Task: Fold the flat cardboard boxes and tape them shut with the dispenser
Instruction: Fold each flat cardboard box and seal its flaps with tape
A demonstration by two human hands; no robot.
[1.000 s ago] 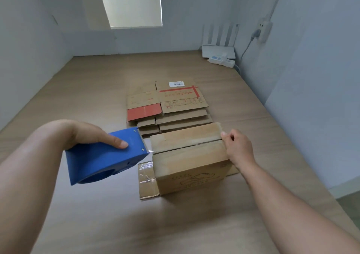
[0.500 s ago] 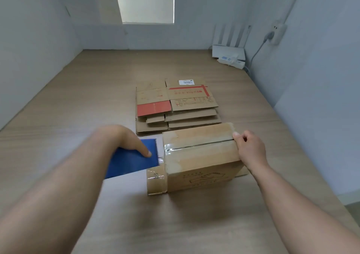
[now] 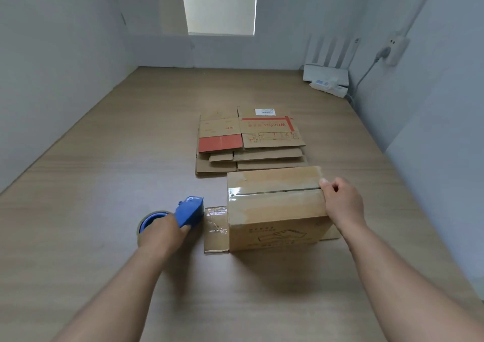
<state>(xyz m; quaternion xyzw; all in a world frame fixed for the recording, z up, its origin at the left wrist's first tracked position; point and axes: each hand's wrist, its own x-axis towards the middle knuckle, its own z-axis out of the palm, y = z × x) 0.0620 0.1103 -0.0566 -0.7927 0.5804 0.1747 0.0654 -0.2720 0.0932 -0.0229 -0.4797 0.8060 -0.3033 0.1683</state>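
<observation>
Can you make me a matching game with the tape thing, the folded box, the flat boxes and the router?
1 tape dispenser
2 folded box
3 flat boxes
4 router

A far right corner
B gripped by left hand
C right hand holds its edge
D stacked behind the folded box

Pairs: 1-B, 2-C, 3-D, 4-A

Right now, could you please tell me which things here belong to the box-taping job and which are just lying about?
Part of the job:
blue tape dispenser, gripped by the left hand
taped box, held at its right edge by the right hand
stack of flat cardboard boxes behind it

Just lying about:
white router, power strip and wall socket, far right
</observation>
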